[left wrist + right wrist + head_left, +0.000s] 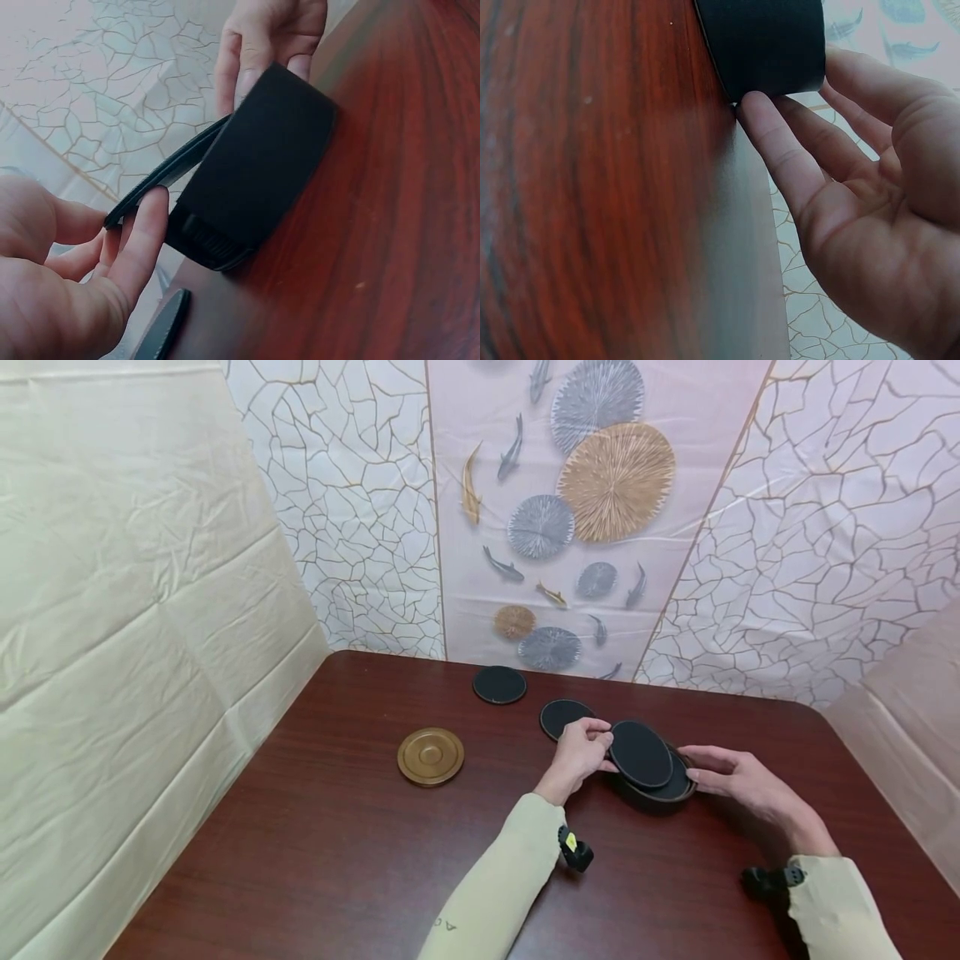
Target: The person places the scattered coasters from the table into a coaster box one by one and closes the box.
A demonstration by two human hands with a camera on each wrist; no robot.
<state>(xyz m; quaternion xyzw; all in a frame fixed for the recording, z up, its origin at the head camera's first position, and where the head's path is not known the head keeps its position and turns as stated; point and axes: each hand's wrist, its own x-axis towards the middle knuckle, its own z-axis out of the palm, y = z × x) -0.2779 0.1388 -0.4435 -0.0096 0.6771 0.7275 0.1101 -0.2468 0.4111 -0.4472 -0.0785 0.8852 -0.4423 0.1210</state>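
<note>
Brass-coloured disc (pixel 431 758) lies leftmost, then loose black coaster (pixel 499 685), then second coaster (pixel 561 717) partly behind the left hand (pixel 579 754). Left hand pinches a tilted coaster (pixel 641 754) over the round holder (pixel 651 804), partly covering its opening; step looks like coaster handling at the holder's mouth, next calls for clearing the rim. Right hand (pixel 742 781) touches holder's side, fingertips near the rim, possible obstruction; firm grip or light steadying, can't tell.
</note>
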